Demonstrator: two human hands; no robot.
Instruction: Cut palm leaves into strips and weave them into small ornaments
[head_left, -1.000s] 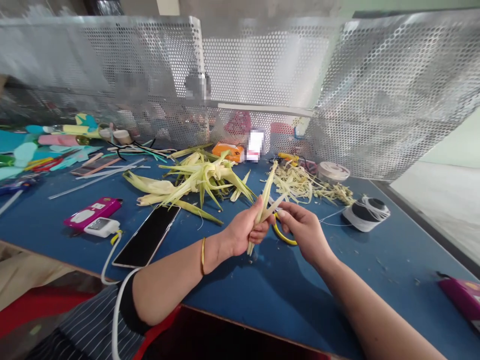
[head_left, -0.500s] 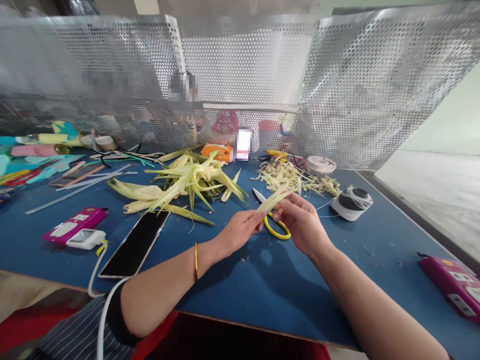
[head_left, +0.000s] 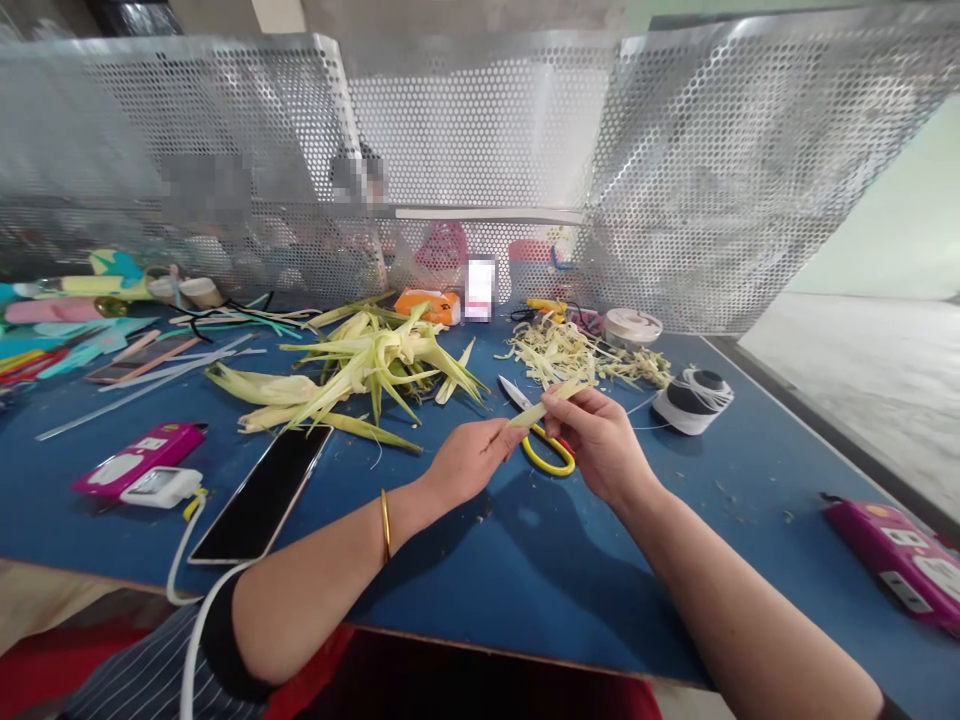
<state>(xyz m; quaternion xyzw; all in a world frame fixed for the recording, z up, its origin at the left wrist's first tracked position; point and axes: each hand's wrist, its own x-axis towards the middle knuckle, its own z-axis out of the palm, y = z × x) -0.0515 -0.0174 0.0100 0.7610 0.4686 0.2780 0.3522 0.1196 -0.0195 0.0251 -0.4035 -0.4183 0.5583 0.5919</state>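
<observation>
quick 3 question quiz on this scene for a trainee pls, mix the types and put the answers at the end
1. What do the left hand and right hand both hold?
a) a phone
b) a pale leaf strip
c) a spool
2. True or false: the orange packet is nearer the hands than the scissors.
3. Fill in: the gold bracelet is on the ____ wrist.

Key: 1 b; 2 false; 3 left.

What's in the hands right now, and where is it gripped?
A husk strip: the left hand pinches its left end, and the right hand holds it toward the other end.
</observation>
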